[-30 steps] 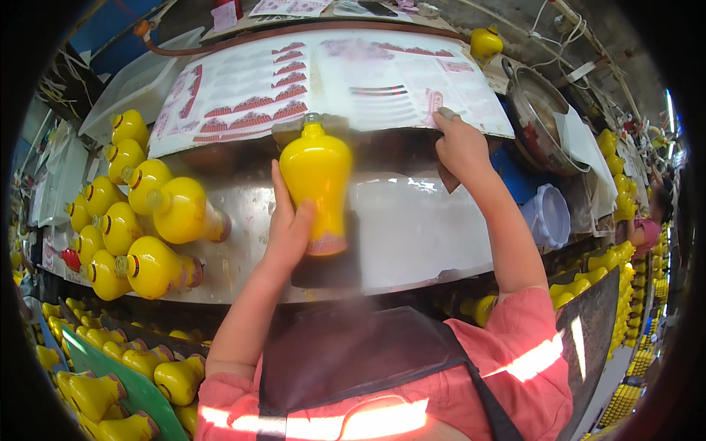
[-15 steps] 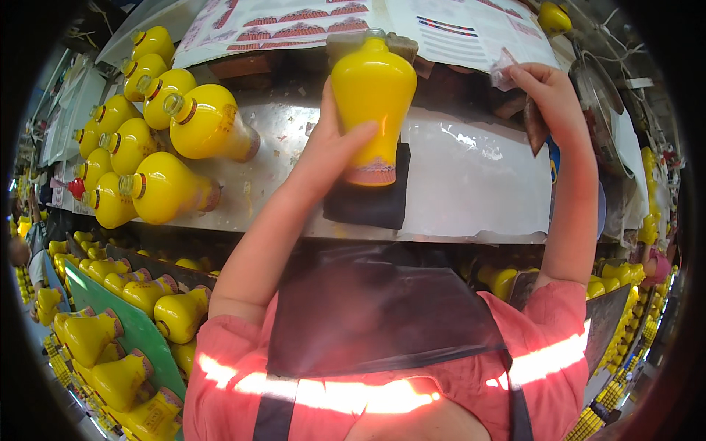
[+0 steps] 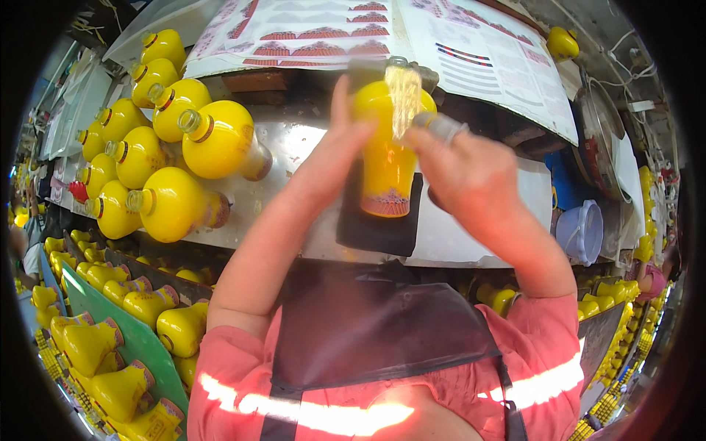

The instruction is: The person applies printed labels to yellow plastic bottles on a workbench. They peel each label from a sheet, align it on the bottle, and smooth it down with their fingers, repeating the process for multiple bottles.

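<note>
A glossy yellow bottle with a clear glass neck and a patterned band at its base lies on a black pad, neck pointing away from me. My left hand grips its left side, fingers partly hidden behind the bottle. A gold-patterned strip lies over the bottle's shoulder. My right hand, smeared by motion, is closed at the bottle's right side by the strip's lower end. A small greyish translucent piece shows at its fingers; a dark edge shows beneath the hand.
Several yellow bottles lie on the metal table at left. Printed pattern sheets cover its far side. A pale blue bucket stands at right. More bottles fill racks below, beside a green board.
My right hand has come from the far right, where it pinched a whitish translucent scrap, to the bottle. A gold-patterned strip now shows on the bottle. My left hand stays on the bottle.
</note>
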The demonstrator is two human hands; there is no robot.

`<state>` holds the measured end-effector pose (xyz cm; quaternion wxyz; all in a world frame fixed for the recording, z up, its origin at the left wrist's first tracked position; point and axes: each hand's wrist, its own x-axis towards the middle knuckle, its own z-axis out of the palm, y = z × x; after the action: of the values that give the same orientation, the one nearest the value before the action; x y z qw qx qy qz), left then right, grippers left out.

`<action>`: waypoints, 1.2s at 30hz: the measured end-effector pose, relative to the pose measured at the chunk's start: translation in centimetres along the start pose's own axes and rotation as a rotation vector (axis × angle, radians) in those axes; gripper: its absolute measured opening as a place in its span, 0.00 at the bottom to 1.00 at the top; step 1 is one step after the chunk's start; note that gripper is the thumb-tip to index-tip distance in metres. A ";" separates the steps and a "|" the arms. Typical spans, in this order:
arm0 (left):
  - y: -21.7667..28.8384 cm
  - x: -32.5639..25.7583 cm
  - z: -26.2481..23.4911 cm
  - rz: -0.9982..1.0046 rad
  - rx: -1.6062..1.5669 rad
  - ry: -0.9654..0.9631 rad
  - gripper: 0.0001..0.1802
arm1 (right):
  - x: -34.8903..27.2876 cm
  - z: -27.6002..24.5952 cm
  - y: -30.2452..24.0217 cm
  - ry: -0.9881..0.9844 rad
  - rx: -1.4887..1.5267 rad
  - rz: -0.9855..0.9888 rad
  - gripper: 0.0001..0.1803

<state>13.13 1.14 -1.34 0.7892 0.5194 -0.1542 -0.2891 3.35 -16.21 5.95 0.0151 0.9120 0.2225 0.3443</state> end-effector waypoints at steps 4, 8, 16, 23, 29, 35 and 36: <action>1.1 2.1 0.5 0.122 0.378 0.099 0.40 | -2.8 2.1 -1.6 -0.080 -0.147 -0.043 0.23; 0.9 3.2 0.8 0.262 0.819 0.181 0.38 | -4.2 1.9 -2.3 -0.112 -0.173 -0.037 0.23; -1.3 0.7 0.1 0.362 0.741 0.147 0.48 | -5.2 1.2 -3.3 -0.124 -0.041 -0.042 0.20; -2.6 -1.2 0.1 0.186 0.765 0.067 0.59 | -2.2 2.8 0.8 -0.112 0.312 0.477 0.24; -3.6 -1.1 0.4 0.164 0.490 0.029 0.63 | -0.1 3.6 2.1 -0.245 0.427 0.513 0.25; -2.5 -0.4 -0.9 0.586 0.943 0.092 0.53 | -1.2 2.5 2.5 -0.212 0.539 0.561 0.28; -2.2 -0.3 -1.0 0.650 1.060 0.071 0.50 | -1.4 2.6 2.3 -0.202 0.534 0.549 0.28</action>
<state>12.80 1.41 -3.72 0.4765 0.7762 -0.4008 0.0993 5.00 -18.56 3.48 -0.2935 0.9387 0.0493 0.1741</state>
